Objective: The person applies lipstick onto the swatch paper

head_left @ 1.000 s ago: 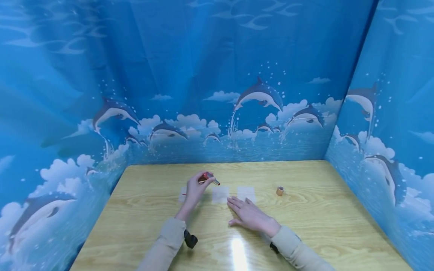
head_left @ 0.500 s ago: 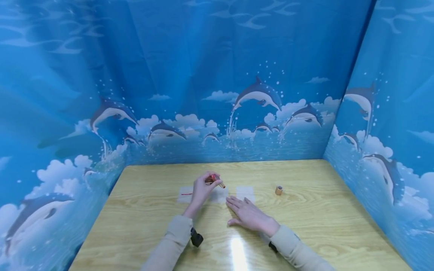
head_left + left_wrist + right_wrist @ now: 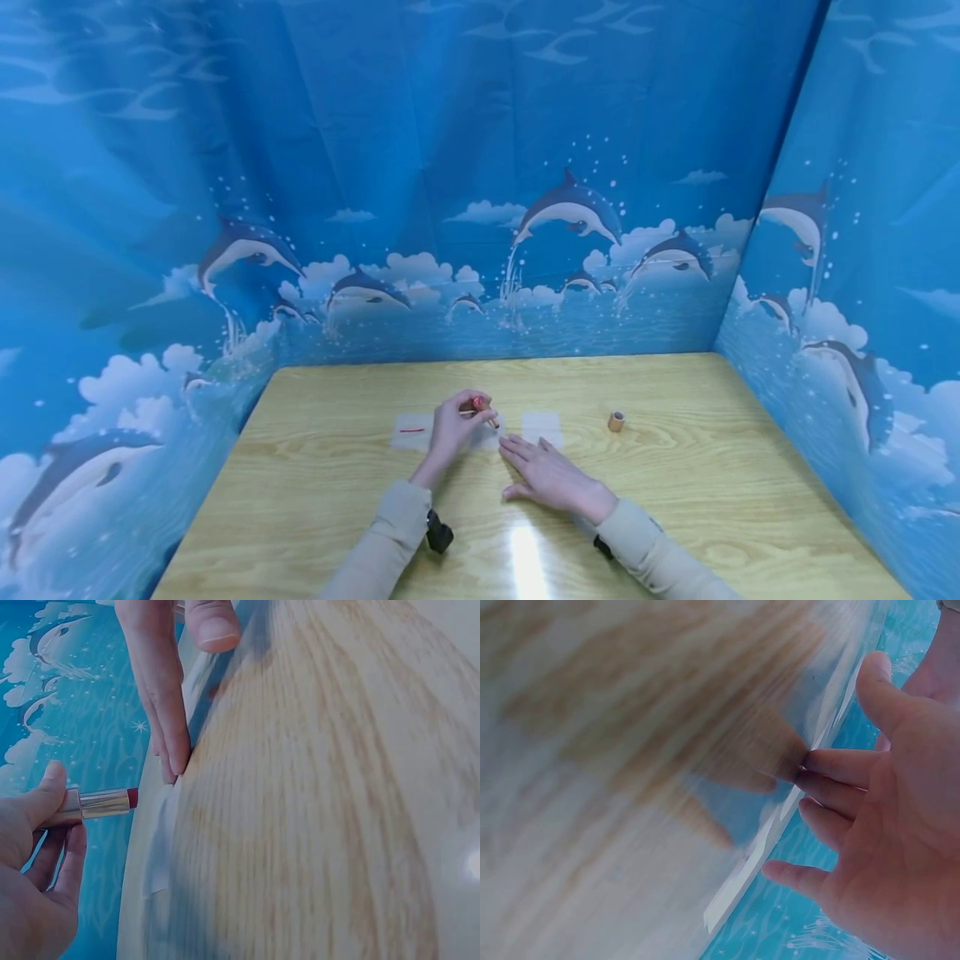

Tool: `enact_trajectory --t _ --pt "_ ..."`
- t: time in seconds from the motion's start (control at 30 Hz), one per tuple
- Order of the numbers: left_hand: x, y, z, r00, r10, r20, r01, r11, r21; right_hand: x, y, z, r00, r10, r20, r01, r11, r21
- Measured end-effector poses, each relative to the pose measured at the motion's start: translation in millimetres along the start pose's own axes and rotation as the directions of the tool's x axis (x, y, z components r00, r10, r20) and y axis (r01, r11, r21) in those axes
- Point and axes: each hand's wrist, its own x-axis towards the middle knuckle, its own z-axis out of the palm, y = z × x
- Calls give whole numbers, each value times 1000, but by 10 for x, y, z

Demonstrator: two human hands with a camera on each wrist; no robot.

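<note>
Left paper square [image 3: 412, 442]: red streak across it, nothing on top. Left hand [image 3: 452, 429] pinches the bared lipstick [image 3: 493, 419] by its base, presumably so the red end stays free, over the middle paper square [image 3: 482, 442]; contact unclear. Right hand [image 3: 551, 477] flat, fingers extended, tips at that square's near corner, probably pinning it. Right paper square [image 3: 542, 425] lies beyond. Lipstick cap [image 3: 616, 422] upright far right, likely parked out of the way.
</note>
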Motion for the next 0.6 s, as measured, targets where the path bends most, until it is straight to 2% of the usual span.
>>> enact_trajectory --t 0.23,0.43,0.6 --pt "0 -11 37 1000 11 -6 -11 1000 5 -7 8 10 1000 -3 -3 3 1000 -10" --pt "5 -26 77 1000 -15 3 15 1000 -7 -7 0 3 1000 6 2 -6 1000 -9" --pt "2 -45 110 1000 -1 3 1 1000 -9 2 -8 -4 1000 9 7 -9 1000 -13"
